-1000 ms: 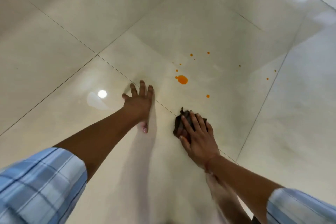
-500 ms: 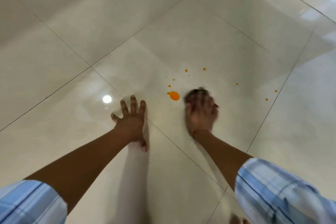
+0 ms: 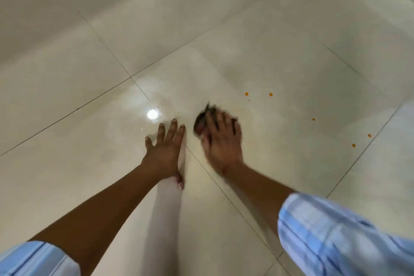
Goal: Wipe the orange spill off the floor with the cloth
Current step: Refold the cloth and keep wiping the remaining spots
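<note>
Five small orange drops (image 3: 270, 94) are left on the floor (image 3: 67, 119) beyond and right of the dark cloth (image 3: 200, 119), which the right hand (image 3: 221, 141) presses down, fingers spread and apparently flat though blurred, while the left hand (image 3: 164, 152) braces open-palmed just beside it.

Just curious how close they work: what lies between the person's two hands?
Head view: only bare tile and a grout line between left hand and right hand.

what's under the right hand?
A dark bunched cloth, pressed on the tiled floor by the right hand; its edge sticks out beyond the hand. The floor beneath the cloth is covered; any stain there cannot be seen.
</note>
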Tool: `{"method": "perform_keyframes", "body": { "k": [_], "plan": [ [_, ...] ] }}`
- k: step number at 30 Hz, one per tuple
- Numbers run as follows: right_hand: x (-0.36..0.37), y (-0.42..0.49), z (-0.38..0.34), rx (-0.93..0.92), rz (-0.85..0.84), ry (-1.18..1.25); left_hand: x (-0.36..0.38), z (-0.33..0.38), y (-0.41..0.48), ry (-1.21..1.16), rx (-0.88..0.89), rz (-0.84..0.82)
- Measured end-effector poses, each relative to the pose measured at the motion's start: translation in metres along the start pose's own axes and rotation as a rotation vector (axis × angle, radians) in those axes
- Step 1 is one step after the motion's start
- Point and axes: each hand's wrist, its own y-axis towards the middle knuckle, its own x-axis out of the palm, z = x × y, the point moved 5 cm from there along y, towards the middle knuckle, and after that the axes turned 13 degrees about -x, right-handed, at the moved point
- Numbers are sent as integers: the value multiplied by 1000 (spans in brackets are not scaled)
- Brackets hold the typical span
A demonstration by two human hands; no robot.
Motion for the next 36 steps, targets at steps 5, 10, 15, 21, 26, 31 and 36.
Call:
{"method": "perform_keyframes", "body": {
  "k": [5,10,15,21,26,31,36],
  "plan": [
    [0,-101,9,-186,-96,44,-1,-5,-5,-21,5,28],
    [-3,6,1,31,-35,6,0,-3,0,-1,10,39],
    [7,-110,-21,-383,-161,18,1,-3,-2,-4,15,56],
    [-6,9,21,-87,-60,-30,1,-3,2,30,3,42],
    [2,-73,-4,-378,-155,26,-3,1,0,46,-22,20],
    [-9,9,18,-220,-128,-41,-3,3,-5,59,-31,22],
    [5,-93,-14,-322,-175,54,-8,12,-5,119,-61,-44]
  ]
}}
